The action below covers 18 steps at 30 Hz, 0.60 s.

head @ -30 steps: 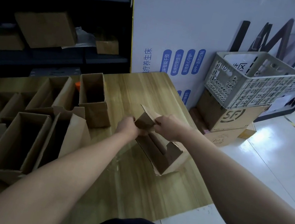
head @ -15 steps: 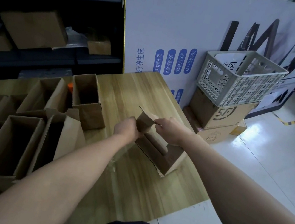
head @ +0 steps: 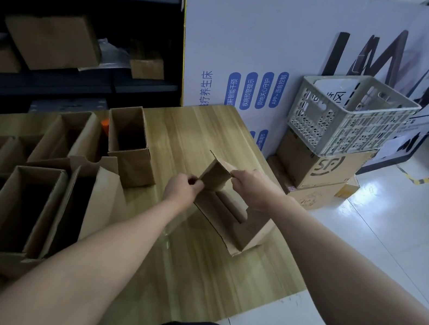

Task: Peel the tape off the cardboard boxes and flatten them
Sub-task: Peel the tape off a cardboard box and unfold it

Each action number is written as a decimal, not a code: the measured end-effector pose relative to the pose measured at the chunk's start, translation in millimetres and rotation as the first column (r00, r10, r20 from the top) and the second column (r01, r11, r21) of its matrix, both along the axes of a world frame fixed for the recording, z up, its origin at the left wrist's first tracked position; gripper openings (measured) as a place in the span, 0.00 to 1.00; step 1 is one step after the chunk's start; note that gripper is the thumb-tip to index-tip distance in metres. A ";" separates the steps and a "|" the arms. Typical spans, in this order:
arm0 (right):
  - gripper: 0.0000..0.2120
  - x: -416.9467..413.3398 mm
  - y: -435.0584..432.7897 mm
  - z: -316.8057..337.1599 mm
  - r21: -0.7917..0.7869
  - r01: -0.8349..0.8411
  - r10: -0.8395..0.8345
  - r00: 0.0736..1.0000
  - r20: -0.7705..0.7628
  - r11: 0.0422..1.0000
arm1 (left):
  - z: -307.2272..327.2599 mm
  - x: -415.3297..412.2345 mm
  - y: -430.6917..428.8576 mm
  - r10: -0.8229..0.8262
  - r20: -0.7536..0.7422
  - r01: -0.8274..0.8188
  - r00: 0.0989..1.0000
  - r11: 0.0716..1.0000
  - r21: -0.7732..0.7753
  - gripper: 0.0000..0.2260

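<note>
— Start near: what have you got in your hands?

— Your left hand (head: 184, 190) is pinched shut on the near edge of the box's (head: 230, 213) raised flap (head: 215, 175); whether tape is between those fingers, I cannot tell. Your right hand (head: 253, 187) is closed on the flap's far edge. The box itself stands on the wooden table (head: 197, 136), toward its right side.

— What could go wrong?

— A clear strip of tape (head: 173, 226) seems to trail from the box toward you. Pull at a steep angle and it may snap, or tear the cardboard's face. The box also sits near the table's right edge, so a hard tug could drag it off.

— And around you?

— To your left the open boxes (head: 24, 209) crowd the table, one upright box (head: 130, 144) just beyond your left hand, leaving little room to flatten anything that way. Farther right, a plastic crate (head: 353, 118) rests on stacked cartons (head: 321, 167) against the printed board (head: 257, 41).
</note>
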State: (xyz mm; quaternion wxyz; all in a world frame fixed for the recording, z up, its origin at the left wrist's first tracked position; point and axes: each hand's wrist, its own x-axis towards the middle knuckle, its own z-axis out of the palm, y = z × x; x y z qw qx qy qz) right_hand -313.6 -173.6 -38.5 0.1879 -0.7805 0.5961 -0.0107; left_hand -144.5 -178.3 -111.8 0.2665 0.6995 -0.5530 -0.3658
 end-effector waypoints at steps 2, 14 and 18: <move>0.14 2.1 -1.7 -1.1 -0.007 0.000 0.000 1.000 -0.013 1.000 | 2.2 2.5 -1.0 0.104 -0.129 -0.104 0.986 0.995 0.008 0.16; 0.13 13.9 -12.5 -1.0 0.018 0.016 -0.016 0.999 0.027 1.000 | 18.5 -7.8 14.5 0.120 0.212 -0.050 0.970 0.949 -0.312 0.10; 0.15 14.7 -17.2 4.0 0.007 0.030 -0.031 0.999 0.034 1.000 | 15.4 -32.8 37.1 -0.512 0.195 0.534 0.837 0.841 -0.084 0.17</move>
